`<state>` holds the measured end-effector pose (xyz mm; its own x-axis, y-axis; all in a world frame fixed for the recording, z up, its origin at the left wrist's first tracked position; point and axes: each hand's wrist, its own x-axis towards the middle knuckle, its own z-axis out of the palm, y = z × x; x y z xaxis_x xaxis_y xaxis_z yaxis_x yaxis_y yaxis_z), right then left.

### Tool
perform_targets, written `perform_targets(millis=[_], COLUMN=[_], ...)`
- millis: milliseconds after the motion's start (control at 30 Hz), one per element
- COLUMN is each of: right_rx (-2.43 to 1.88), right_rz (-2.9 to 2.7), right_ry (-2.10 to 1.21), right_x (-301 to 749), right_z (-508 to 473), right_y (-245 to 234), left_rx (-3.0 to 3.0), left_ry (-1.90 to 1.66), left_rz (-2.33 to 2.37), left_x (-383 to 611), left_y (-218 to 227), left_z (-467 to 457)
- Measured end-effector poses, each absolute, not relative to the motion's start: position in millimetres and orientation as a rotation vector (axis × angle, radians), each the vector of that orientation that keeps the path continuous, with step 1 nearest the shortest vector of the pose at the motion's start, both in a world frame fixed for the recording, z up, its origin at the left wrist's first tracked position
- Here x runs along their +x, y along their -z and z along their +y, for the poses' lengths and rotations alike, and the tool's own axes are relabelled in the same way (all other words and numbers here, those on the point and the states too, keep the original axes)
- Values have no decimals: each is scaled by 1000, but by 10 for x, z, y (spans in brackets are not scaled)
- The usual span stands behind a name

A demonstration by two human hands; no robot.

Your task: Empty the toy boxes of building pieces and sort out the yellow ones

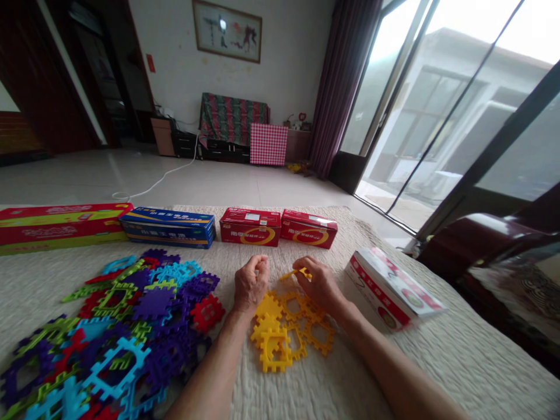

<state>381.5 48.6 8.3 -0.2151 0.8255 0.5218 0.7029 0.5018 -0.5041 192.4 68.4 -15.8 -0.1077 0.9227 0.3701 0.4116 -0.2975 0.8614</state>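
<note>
My right hand point(318, 284) pinches a yellow interlocking plastic piece point(289, 274), held edge-on above the cloth. To its left, my left hand point(252, 284) is closed with its fingers curled, and nothing shows in it. Between my forearms lies a group of yellow interlocking pieces point(268, 312), some solid and some with cut-out middles, partly overlapping. A large mixed pile of purple, light blue, green and red pieces spreads to the left of my left arm. A red piece point(207, 313) lies at the edge of that pile closest to my left wrist.
Along the far edge of the beige cloth point(350, 373) stand a long red and yellow box point(61, 227), a blue box point(168, 227) and two red boxes point(250, 227) point(309, 228). A white and red box point(391, 289) sits right of my right forearm.
</note>
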Motion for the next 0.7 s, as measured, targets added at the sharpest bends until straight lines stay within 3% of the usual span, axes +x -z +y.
perform_targets(millis=[333, 700], right_rx=[-1213, -1270], right_rz=[-2442, -2192], right_ry=[-375, -133], right_x=[3924, 4075], right_z=[392, 525], right_y=[-283, -209], left_rx=[1752, 1764], left_ry=[-1341, -1325], left_rz=[1473, 1492], left_x=[1935, 1944], left_y=[215, 188], left_z=[714, 706])
